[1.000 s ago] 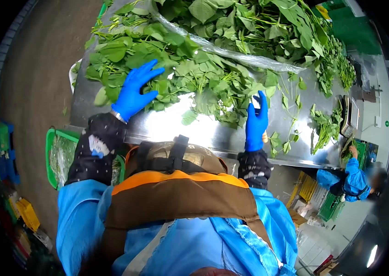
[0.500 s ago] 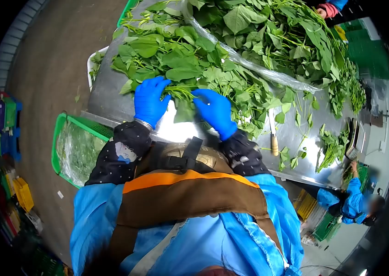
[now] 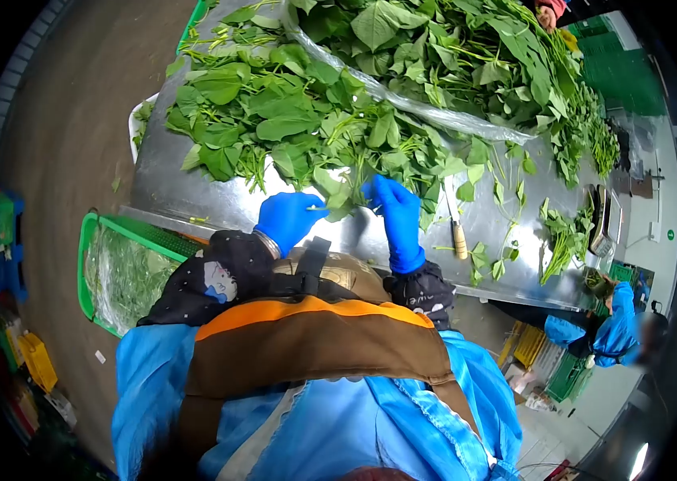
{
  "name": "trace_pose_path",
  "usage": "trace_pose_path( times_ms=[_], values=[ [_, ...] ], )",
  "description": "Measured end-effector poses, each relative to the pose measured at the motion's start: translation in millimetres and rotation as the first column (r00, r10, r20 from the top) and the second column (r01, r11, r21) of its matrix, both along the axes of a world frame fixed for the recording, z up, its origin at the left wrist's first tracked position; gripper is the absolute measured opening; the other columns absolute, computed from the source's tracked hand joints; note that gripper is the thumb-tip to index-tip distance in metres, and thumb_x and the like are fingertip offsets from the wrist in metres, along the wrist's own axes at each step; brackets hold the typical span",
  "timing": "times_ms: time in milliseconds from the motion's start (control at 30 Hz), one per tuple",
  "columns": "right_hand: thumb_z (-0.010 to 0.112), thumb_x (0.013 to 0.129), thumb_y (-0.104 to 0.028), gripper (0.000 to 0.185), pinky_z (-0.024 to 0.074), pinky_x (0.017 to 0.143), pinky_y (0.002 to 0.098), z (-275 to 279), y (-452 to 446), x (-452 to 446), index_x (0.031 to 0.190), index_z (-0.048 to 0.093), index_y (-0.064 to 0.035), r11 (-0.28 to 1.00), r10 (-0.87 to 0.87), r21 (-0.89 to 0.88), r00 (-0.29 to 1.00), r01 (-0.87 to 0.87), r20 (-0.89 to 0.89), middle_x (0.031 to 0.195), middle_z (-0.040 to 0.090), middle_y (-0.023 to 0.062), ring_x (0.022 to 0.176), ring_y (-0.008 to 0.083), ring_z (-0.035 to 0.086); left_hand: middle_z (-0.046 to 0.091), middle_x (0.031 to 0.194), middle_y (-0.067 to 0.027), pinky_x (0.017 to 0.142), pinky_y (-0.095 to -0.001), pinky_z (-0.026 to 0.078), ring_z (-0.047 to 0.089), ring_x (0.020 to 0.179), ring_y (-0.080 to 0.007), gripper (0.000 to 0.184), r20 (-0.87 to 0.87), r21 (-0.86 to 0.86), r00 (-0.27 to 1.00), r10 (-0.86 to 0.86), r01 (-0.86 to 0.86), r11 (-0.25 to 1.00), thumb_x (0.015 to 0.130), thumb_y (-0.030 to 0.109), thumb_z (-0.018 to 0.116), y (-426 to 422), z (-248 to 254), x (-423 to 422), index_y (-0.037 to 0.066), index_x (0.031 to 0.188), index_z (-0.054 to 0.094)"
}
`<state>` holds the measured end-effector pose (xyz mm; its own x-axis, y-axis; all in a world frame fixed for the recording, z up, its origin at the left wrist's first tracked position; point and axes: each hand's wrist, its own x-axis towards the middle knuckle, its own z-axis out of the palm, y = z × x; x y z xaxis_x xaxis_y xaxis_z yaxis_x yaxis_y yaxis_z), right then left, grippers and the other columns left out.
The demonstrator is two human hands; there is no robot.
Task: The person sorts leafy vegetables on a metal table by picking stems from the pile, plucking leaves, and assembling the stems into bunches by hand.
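Note:
My left hand [image 3: 286, 220], in a blue glove, is closed in a pinch on a leafy stem [image 3: 317, 208] above the table's near edge. My right hand [image 3: 398, 218], also blue-gloved, has its fingers drawn together at the front edge of the greens; what they grip is hidden. Between both hands hangs a loose leafy sprig [image 3: 335, 189]. A broad pile of leafy greens [image 3: 282, 116] lies just beyond my hands on the steel table [image 3: 222, 199]. Right of my right hand rests a knife [image 3: 459, 240] with a wooden handle.
A clear plastic sheet edge [image 3: 435, 119] borders a bigger heap of greens [image 3: 467, 64]. At left stands a green basket [image 3: 86, 268] lined with plastic. A small bunch [image 3: 564, 240] lies at right. A co-worker's hand [image 3: 547, 16] is at the far heap; another person [image 3: 615, 329] works at right.
My hands have come back from the greens toward my body, and the left one has let go of the bunch of stems. The whole view has shifted slightly.

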<state>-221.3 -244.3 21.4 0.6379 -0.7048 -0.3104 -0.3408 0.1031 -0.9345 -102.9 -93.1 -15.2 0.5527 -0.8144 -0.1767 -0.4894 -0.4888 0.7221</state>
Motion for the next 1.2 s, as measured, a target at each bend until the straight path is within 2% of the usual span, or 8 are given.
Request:
trace_pose_path(
  times_ms=[100, 200, 333, 533, 700, 767, 900, 1200],
  values=[
    [0.051, 0.087, -0.021, 0.023, 0.0408, 0.056, 0.0206, 2, -4, 8, 0.094, 0.062, -0.0026, 0.979, 0.087, 0.182, 0.996, -0.090, 0.026, 0.070, 0.059, 0.0022, 0.060, 0.0076, 0.051, 0.063, 0.070, -0.0074, 0.058, -0.0353, 0.048, 0.061, 0.065, -0.0263, 0.018, 0.166, 0.360, 0.884, -0.438, 0.359, 0.861, 0.069, 0.027, 0.060, 17, -10, 19, 0.017, 0.081, 0.068],
    [0.050, 0.087, -0.021, 0.023, 0.0403, 0.055, 0.0194, 2, -3, 15, 0.098, 0.061, -0.0035, 0.971, 0.134, 0.188, 0.987, -0.148, 0.088, 0.070, 0.059, 0.0023, 0.060, 0.0070, 0.051, 0.062, 0.074, -0.0107, 0.063, -0.0390, 0.047, 0.059, 0.069, -0.0299, 0.023, 0.093, 0.262, 0.866, -0.491, 0.455, 0.851, 0.068, 0.033, 0.062, 2, 42, 51, 0.014, 0.081, 0.065],
    [0.049, 0.086, -0.018, 0.022, 0.0415, 0.055, 0.0195, 4, 2, 22, 0.099, 0.061, -0.0046, 0.974, 0.165, 0.136, 0.980, -0.180, 0.115, 0.071, 0.059, 0.0021, 0.061, 0.0075, 0.054, 0.062, 0.079, -0.0118, 0.058, -0.0392, 0.046, 0.059, 0.069, -0.0317, 0.022, 0.231, -0.011, 0.971, 0.060, -0.059, 0.998, 0.072, 0.032, 0.062, -84, 57, 55, 0.012, 0.082, 0.061],
    [0.048, 0.087, -0.014, 0.021, 0.0440, 0.058, 0.0218, -7, 8, 14, 0.101, 0.060, -0.0036, 0.946, 0.255, 0.176, 0.960, -0.273, 0.116, 0.076, 0.061, 0.0035, 0.064, 0.0087, 0.055, 0.061, 0.077, -0.0117, 0.060, -0.0413, 0.046, 0.059, 0.073, -0.0301, 0.027, 0.449, 0.097, 0.893, 0.016, -0.066, 0.993, 0.070, 0.035, 0.064, -153, -57, 78, 0.012, 0.083, 0.060],
    [0.050, 0.087, -0.016, 0.024, 0.0429, 0.064, 0.0206, 0, -3, 3, 0.105, 0.059, -0.0032, 0.985, 0.094, 0.130, 0.988, -0.110, 0.126, 0.087, 0.061, 0.0030, 0.073, 0.0079, 0.053, 0.062, 0.075, -0.0095, 0.057, -0.0340, 0.046, 0.059, 0.064, -0.0214, 0.026, -0.195, -0.223, 0.960, 0.200, -0.242, 0.944, 0.068, 0.029, 0.069, -126, 0, 69, 0.006, 0.079, 0.062],
    [0.051, 0.087, -0.018, 0.026, 0.0422, 0.067, 0.0206, 2, -3, 6, 0.107, 0.058, -0.0029, 0.998, 0.024, 0.061, 0.988, -0.034, 0.155, 0.094, 0.060, 0.0036, 0.079, 0.0084, 0.053, 0.059, 0.072, -0.0058, 0.054, -0.0248, 0.045, 0.056, 0.060, -0.0124, 0.031, -0.693, -0.194, 0.701, 0.164, -0.402, 0.895, 0.066, 0.020, 0.074, -104, 39, 55, 0.001, 0.086, 0.059],
    [0.054, 0.084, -0.019, 0.029, 0.0405, 0.071, 0.0215, 14, 0, 18, 0.108, 0.057, -0.0032, 0.959, -0.009, 0.276, 0.973, -0.056, 0.229, 0.094, 0.058, 0.0026, 0.083, 0.0089, 0.051, 0.058, 0.069, -0.0017, 0.054, -0.0180, 0.040, 0.052, 0.057, -0.0067, 0.023, -0.910, -0.171, 0.412, 0.050, -0.480, 0.860, 0.074, 0.013, 0.067, -74, 42, 19, 0.002, 0.090, 0.056],
    [0.053, 0.084, -0.020, 0.031, 0.0441, 0.082, 0.0290, -10, 4, 13, 0.108, 0.054, -0.0011, 0.795, -0.109, 0.593, 0.932, -0.128, 0.347, 0.105, 0.056, 0.0095, 0.092, 0.0152, 0.055, 0.057, 0.072, -0.0005, 0.055, -0.0185, 0.041, 0.052, 0.060, -0.0070, 0.019, -0.926, -0.064, 0.365, 0.098, -0.406, 0.912, 0.076, 0.015, 0.066, -39, 35, 7, 0.004, 0.088, 0.057]
  ],
)
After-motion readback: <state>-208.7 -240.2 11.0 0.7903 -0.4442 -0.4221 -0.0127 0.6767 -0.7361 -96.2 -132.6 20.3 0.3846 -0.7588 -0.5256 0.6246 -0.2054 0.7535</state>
